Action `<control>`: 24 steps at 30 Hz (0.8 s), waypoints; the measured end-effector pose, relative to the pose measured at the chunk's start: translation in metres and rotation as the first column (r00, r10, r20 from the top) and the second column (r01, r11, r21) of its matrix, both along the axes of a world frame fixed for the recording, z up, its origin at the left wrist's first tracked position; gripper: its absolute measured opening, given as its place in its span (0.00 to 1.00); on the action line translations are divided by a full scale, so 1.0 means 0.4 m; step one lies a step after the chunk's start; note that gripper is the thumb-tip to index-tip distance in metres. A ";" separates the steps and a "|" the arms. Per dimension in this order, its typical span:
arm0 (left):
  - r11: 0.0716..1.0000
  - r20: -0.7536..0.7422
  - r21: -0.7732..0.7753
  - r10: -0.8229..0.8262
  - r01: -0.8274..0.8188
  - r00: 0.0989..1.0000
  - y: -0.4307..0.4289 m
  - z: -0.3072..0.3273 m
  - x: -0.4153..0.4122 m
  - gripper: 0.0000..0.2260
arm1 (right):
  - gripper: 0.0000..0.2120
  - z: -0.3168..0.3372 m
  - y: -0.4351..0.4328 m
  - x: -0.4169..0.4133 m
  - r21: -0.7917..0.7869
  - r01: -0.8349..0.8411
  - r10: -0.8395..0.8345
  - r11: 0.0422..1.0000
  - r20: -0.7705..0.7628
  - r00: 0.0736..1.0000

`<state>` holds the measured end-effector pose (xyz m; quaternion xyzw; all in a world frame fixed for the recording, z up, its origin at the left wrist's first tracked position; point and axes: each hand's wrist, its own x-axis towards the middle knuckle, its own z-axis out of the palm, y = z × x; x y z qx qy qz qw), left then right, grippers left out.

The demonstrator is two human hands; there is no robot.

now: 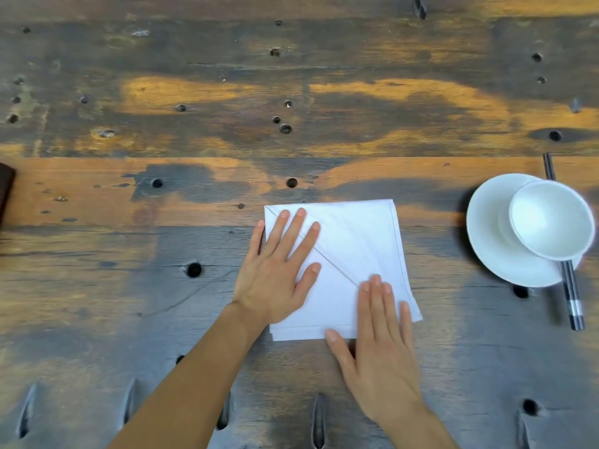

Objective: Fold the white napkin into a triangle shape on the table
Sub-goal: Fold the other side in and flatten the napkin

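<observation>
The white napkin (pixel 356 241) lies flat on the worn wooden table (pixel 227 124), roughly square, with a diagonal edge running from its far left corner toward its near right side. My left hand (pixel 278 270) rests palm down on the napkin's left part, fingers spread. Palm down too, my right hand (pixel 379 338) presses the near right part, fingers together, its fingertips at the lower end of the diagonal edge. Neither hand grips anything.
At the right stands a white plate (pixel 486 241) with a white bowl (pixel 551 222) on it and dark chopsticks (pixel 572 299) lying across it. A dark brown object (pixel 5 189) sits at the left edge. The tabletop has several holes and slots.
</observation>
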<state>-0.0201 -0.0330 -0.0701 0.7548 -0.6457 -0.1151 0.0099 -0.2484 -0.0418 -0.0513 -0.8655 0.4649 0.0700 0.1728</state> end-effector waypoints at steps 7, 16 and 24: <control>0.999 -0.005 -0.041 0.027 -0.027 1.000 0.000 -0.005 -0.006 0.28 | 0.39 0.003 0.011 -0.058 -0.006 0.089 -0.089 0.996 0.015 0.996; 0.936 0.059 -0.145 0.332 -0.321 0.942 -0.048 0.030 -0.092 0.26 | 0.34 -0.001 -0.339 -0.007 -0.073 0.026 -0.023 0.997 0.040 0.999; 0.961 -0.036 -0.277 -0.034 0.023 0.999 -0.061 -0.023 -0.055 0.23 | 0.29 -0.014 -0.333 0.056 -0.158 -0.258 0.274 0.953 0.097 0.957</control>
